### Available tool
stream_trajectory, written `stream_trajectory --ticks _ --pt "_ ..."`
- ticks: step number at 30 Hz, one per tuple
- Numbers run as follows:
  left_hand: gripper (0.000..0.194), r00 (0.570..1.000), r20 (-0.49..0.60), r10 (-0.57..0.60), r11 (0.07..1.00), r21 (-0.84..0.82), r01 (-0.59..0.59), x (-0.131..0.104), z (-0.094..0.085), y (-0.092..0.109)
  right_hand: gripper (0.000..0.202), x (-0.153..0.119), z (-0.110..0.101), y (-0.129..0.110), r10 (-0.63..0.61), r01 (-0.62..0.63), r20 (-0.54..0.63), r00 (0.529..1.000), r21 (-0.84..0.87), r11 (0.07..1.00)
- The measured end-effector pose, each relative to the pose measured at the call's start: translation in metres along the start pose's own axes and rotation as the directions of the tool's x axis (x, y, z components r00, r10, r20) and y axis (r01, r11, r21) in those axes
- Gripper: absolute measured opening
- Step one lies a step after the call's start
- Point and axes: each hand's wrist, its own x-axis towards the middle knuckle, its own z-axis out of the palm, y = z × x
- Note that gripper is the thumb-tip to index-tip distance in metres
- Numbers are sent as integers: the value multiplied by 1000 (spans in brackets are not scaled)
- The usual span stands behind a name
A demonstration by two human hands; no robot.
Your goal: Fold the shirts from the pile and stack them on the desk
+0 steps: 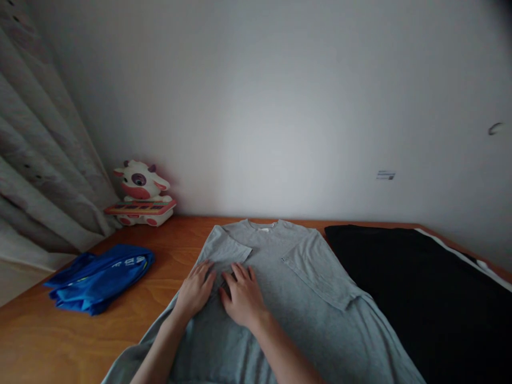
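Note:
A grey T-shirt lies spread on the wooden table, its collar toward the wall and both sleeves folded inward over the body. My left hand rests on the shirt's left side just below the left sleeve, fingers stretched out. Close beside it, my right hand lies on the shirt's body with its fingers spread. Neither hand grips the cloth. The lower end of the shirt runs out of view at the bottom, partly covered by my forearms.
Black clothing with a white stripe lies to the right of the shirt. On the left are a folded blue garment and, by the wall, a cow-shaped toy keyboard. A curtain hangs at the table's left end.

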Motion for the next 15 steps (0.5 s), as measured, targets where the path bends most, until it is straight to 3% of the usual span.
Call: stream_trajectory --ticks 3,9,15 --pt "43 1000 10 3 999 39 -4 17 0 -1 42 0 -2 -1 -3 3 1 1000 14 1000" --pt "44 987 50 150 982 108 -155 57 2 11 42 0 -1 -1 12 -12 6 1000 37 999" --pt "41 993 71 95 977 186 -107 86 12 12 42 2 0 1 38 -39 12 999 103 994"
